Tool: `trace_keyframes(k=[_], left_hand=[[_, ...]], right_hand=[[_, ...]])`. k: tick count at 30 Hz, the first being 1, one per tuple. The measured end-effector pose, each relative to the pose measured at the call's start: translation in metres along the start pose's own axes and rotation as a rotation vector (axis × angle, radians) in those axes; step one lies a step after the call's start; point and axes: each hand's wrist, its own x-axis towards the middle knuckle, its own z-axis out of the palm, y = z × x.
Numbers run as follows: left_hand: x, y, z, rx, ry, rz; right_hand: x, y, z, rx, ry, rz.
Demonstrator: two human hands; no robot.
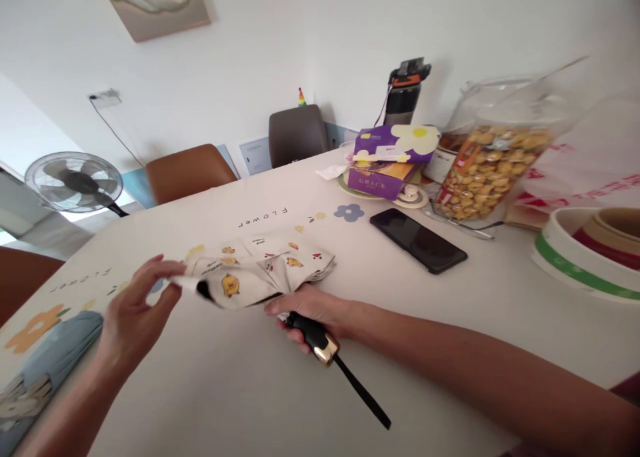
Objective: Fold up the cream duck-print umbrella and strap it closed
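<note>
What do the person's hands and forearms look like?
The left hand and right hand are ungloved; no ring, watch or bracelet shows. The left forearm and right forearm are bare, with no sleeve in view.

matt cloth umbrella [265,270], glossy phone [419,239]

Landmark: umbrella [280,270]. Its pale cloth carries dark lettering at the left part, among yellow figures; blurred, not legible for certain.
Table [425,350]: "FLOWER" printed just beyond the umbrella, upside down from the wearer's side. Same word again, fainter, to the umbrella's left.
Purple box [375,181], beyond and right of the umbrella: "GRACE" on its front, smaller line beneath unreadable. Flowered box [370,147] on top of it: print too small.
Plastic bag [590,153], far right of the umbrella: red characters, indistinct. Clear jar [505,110], nearer the umbrella than the bag: red-orange label, unreadable.
</note>
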Motion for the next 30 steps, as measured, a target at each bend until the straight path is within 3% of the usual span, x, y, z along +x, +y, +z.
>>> trace_keyframes(k=[4,9,16,20,22,25,27,28,30], left_hand=[[-0.034,-0.039,-0.003,-0.195,-0.2,-0.011],[-0.047,-0.065,0.004,-0.223,-0.42,0.135],[-0.049,-0.057,0.008,-0.259,-0.524,0.25],[-0.048,-0.058,0.005,-0.161,-0.78,0.31],[-0.045,-0.063,0.0,-0.136,-0.723,0.267],[-0.039,-0.062,-0.007,-0.134,-0.338,0.009],[-0.032,-0.047,-0.007,-0.137,-0.15,-0.212],[-0.029,-0.036,-0.004,-0.149,-0.135,-0.29],[-0.022,-0.009,0.008,-0.293,-0.259,-0.315]], right_hand=[[-0.002,-0.001,-0.002,0.038,-0.068,-0.021],[-0.001,-0.002,-0.005,0.061,-0.083,0.006],[-0.005,0.001,-0.001,-0.088,0.006,-0.044],[-0.007,0.003,0.002,-0.182,0.037,-0.182],[-0.007,0.003,0.002,-0.216,0.076,-0.208],[-0.005,0.002,0.0,-0.245,0.157,-0.209],[-0.004,0.002,0.001,-0.259,0.197,-0.209],[-0.003,0.003,0.002,-0.272,0.212,-0.207],[-0.002,0.005,0.004,-0.304,0.23,-0.195]])
